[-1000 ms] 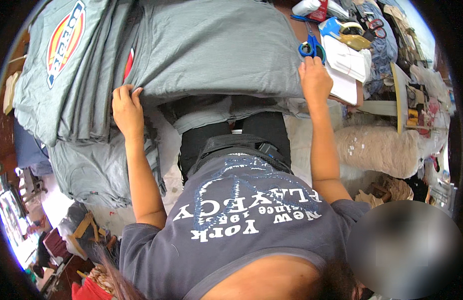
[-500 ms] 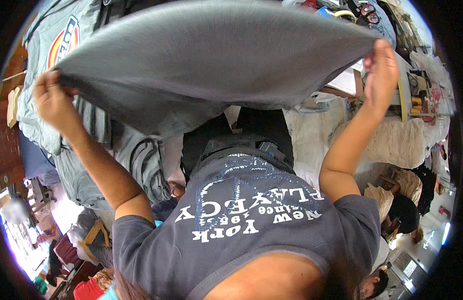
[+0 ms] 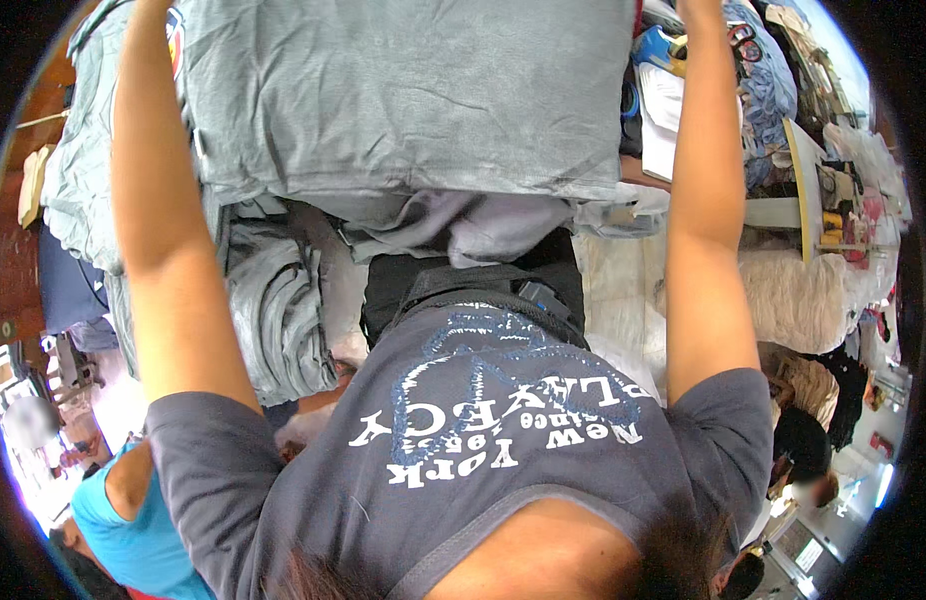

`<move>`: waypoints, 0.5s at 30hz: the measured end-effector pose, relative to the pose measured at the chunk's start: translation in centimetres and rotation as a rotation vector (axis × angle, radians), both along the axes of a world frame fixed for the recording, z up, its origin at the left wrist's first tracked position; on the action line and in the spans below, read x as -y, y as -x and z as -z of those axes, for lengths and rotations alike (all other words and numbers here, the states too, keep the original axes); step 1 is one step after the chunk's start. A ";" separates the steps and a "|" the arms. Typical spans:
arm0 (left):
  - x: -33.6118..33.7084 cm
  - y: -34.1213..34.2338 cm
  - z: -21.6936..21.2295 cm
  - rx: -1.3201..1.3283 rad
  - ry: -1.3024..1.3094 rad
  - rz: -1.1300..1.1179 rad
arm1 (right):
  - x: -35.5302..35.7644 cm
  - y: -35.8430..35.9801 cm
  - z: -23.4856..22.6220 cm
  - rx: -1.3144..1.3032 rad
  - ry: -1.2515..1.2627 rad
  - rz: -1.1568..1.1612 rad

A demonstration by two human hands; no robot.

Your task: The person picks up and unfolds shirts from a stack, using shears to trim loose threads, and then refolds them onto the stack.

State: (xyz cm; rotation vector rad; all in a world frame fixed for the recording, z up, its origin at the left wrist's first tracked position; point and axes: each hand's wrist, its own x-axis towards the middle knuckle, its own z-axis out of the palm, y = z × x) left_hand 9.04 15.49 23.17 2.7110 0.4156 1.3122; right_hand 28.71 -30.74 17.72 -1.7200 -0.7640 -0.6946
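Observation:
Both my arms stretch forward, and my hands lie beyond the upper edge of the picture. My left forearm (image 3: 155, 130) leaves the view at the top left, my right forearm (image 3: 708, 130) at the top right. Between them a grey cloth garment (image 3: 403, 100) is spread fairly flat with a few creases, its straight near edge facing me. To its left lies another grey garment (image 3: 91, 190), with part of a coloured print showing beside my left forearm. Bunched grey fabric (image 3: 483, 225) hangs below the near edge, over my lap.
A stack of folded grey garments (image 3: 278, 320) sits at my left. On the right are white papers (image 3: 663, 110), scissors (image 3: 745, 42) and a pale cloth bundle (image 3: 793, 300). A person in a blue top (image 3: 148, 510) is at the lower left; another person (image 3: 805, 445) is at the right.
The grey garment, held up and billowing between my two hands before, now lies spread out in front. My arms have reached farther forward, taking both hands out of view.

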 end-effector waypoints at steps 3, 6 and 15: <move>2.7 3.2 9.4 0.116 -0.067 0.193 | -1.7 8.2 4.3 0.126 0.221 0.049; 13.8 10.4 15.2 0.001 -0.035 0.161 | 0.2 14.0 10.5 0.390 0.609 0.157; 11.5 15.3 22.1 -0.523 -0.125 -0.014 | 1.6 15.7 18.4 0.154 1.046 0.245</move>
